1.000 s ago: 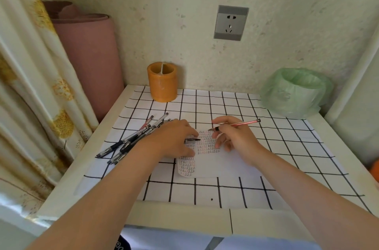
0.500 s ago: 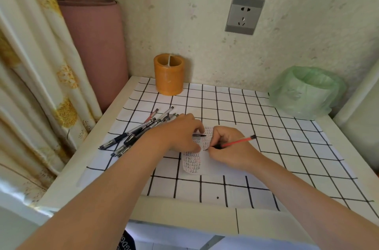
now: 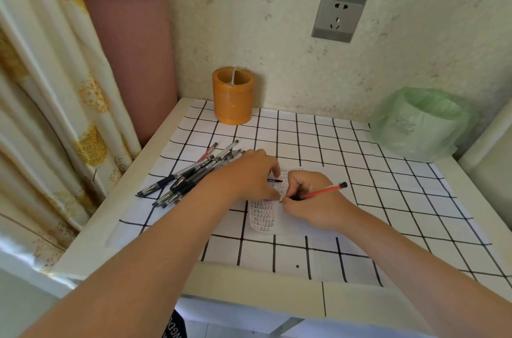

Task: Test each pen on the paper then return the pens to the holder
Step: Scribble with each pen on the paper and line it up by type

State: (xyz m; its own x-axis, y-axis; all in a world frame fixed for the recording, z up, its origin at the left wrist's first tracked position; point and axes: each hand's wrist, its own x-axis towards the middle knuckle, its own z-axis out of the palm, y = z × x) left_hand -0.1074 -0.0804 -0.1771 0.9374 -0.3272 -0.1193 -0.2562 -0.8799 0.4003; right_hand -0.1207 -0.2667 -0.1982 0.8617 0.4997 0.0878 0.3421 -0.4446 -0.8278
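Fingers of the right hand (image 3: 313,199) clamp a slim red pen (image 3: 322,191), its tip touching the small white paper (image 3: 263,215), dense with scribbled marks. The left hand (image 3: 246,177) pinches a thin black cap (image 3: 274,180) over the sheet. Smooth plastic pens (image 3: 188,179) lie heaped behind its knuckles, with the cylindrical orange holder (image 3: 233,96) well beyond.

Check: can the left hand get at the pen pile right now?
Probably yes: the pen pile lies right beside the left hand, nothing between, though that hand rests on the paper.
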